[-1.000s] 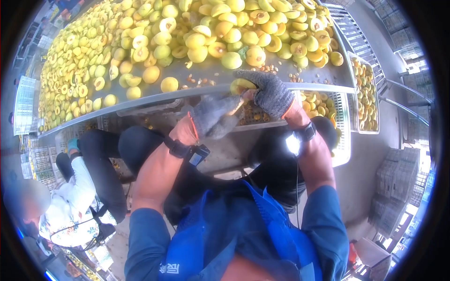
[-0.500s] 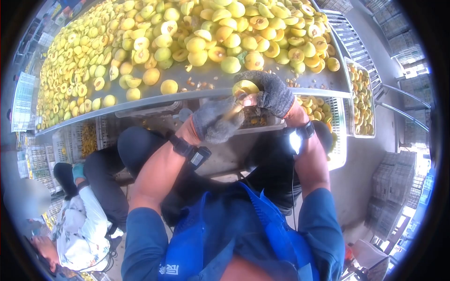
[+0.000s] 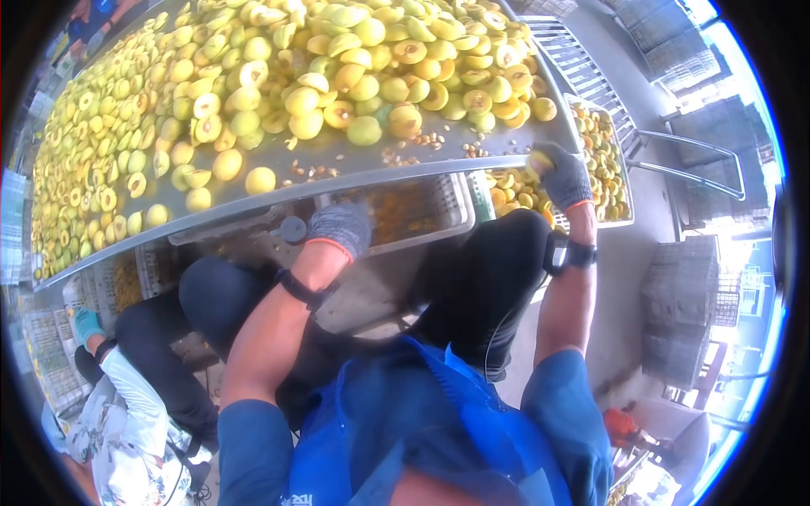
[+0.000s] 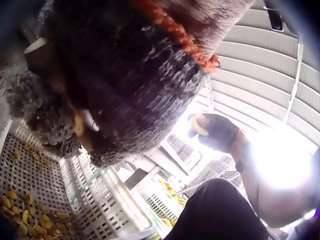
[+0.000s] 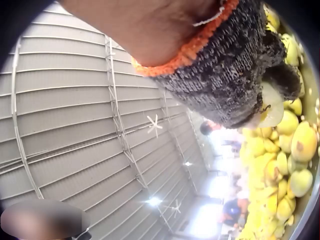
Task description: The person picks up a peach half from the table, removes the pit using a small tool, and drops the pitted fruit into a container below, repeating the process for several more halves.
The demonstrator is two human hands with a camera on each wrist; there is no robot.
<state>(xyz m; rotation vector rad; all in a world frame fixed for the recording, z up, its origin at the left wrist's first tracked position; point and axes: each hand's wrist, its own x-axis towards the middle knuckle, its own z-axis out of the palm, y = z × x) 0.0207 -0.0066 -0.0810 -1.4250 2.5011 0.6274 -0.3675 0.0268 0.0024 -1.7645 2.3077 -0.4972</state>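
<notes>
My gloved left hand (image 3: 340, 226) is at the near side of the table, over a white crate (image 3: 462, 226) holding fruit pieces. In the left wrist view its fingers curl round a slim tool (image 4: 44, 61) with a brown body and a pale end; most of it is hidden by the glove. My right hand (image 3: 564, 179), in a grey knit glove, is past the table's right front corner, above a crate of halved fruit. It grips a yellow peach half (image 3: 538, 160), whose pale side shows in the right wrist view (image 5: 271, 106).
A metal table (image 3: 211, 181) bears a large heap of yellow peaches, many halved, with small pits (image 3: 413, 152) near its front edge. A crate of halves (image 3: 510, 190) stands below, another (image 3: 603, 156) to the right. A seated person (image 3: 126, 422) is at the left.
My hands were together at the table edge, tool against the fruit. They have parted: the right moved right with the peach half, the left moved slightly left. The head view has shifted.
</notes>
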